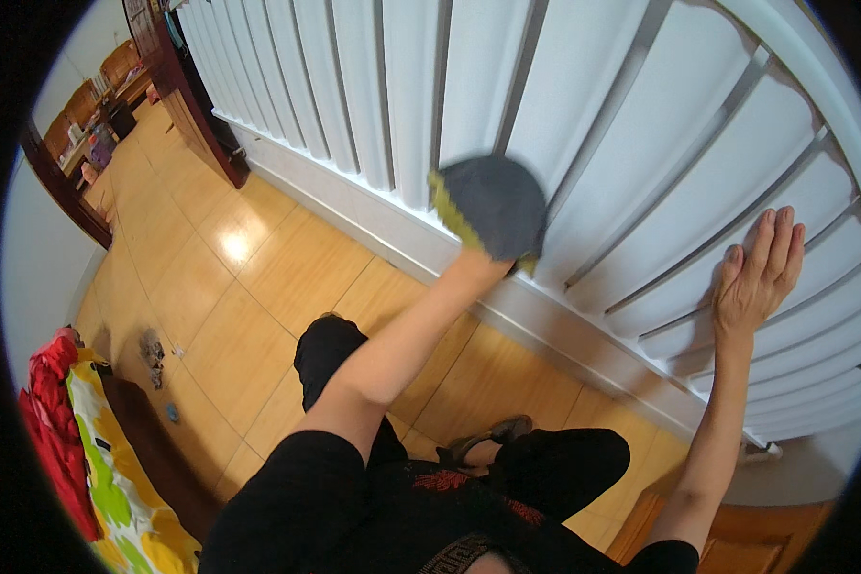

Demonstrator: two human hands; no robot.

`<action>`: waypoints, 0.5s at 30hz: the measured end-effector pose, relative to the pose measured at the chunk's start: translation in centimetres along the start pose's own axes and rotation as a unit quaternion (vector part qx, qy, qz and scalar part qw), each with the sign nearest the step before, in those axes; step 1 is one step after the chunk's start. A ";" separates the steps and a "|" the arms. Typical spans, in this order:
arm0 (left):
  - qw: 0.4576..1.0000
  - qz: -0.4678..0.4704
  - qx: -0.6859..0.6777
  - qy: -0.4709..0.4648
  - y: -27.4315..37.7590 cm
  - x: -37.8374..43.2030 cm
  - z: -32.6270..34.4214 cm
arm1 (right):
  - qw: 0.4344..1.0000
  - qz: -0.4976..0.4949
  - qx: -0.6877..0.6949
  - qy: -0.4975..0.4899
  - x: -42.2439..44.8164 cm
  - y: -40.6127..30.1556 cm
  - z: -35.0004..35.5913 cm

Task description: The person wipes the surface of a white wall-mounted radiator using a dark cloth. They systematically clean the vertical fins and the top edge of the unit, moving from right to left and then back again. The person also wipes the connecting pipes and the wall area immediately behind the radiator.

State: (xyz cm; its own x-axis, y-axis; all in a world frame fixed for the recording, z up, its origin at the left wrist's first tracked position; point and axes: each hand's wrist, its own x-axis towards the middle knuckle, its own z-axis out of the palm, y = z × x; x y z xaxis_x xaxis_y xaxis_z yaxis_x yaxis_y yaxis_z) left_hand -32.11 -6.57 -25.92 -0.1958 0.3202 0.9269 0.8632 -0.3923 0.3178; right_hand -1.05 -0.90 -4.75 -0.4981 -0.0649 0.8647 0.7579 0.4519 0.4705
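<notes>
A long white column radiator (473, 86) runs along the wall before me. My left hand (482, 264) is covered by a dark grey cloth or mitt (499, 204) with a yellow-green jagged edge, slightly blurred, at the lower part of the radiator columns. The fingers are hidden by it, and whether it touches the columns cannot be told. On the right, my right hand (757, 276) lies palm down against the radiator's columns, holding nothing, its fingers stretched towards the radiator's top rail.
A doorway with a dark red wooden frame (201, 129) stands at upper left, furniture beyond it. Grey debris (154, 355) and a small blue item (171, 412) lie on the tiled floor (215, 344). Red cloth (54, 387) and patterned fabric (107, 473) are at lower left; wooden furniture (739, 534) is at lower right.
</notes>
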 end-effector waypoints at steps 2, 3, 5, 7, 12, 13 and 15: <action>0.993 -0.055 0.039 -0.093 -0.9 -4.7 -0.7 | 1.000 0.003 -0.010 -0.004 -0.2 0.3 -0.1; 0.989 -0.084 0.047 -0.113 -1.3 -6.0 -0.8 | 1.000 -0.001 -0.001 0.010 -0.1 0.1 0.2; 0.977 -0.140 0.063 -0.151 -1.6 -7.3 -0.7 | 1.000 0.000 -0.003 0.006 0.1 0.0 0.3; 0.979 -0.043 0.127 -0.152 -1.0 -5.4 -0.7 | 1.000 0.009 -0.007 0.003 -0.2 0.0 0.4; 0.939 0.233 0.251 -0.026 5.5 13.9 -1.5 | 1.000 0.023 -0.017 -0.011 -0.4 0.3 0.1; 0.930 0.263 0.257 0.006 6.4 17.0 -1.5 | 1.000 0.023 -0.012 -0.010 -0.3 0.2 0.2; 0.928 0.279 0.236 0.076 7.6 21.6 -0.4 | 1.000 0.018 -0.001 0.003 0.0 -0.2 0.3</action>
State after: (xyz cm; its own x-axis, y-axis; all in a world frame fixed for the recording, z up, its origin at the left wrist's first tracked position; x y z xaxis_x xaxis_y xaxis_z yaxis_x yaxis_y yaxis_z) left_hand -30.01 -3.00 -3.37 0.3105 0.0420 0.9496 0.9505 -0.0287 -0.3095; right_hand -1.33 -0.69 -4.88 -0.4673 -0.0532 0.8825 0.7763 0.4529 0.4384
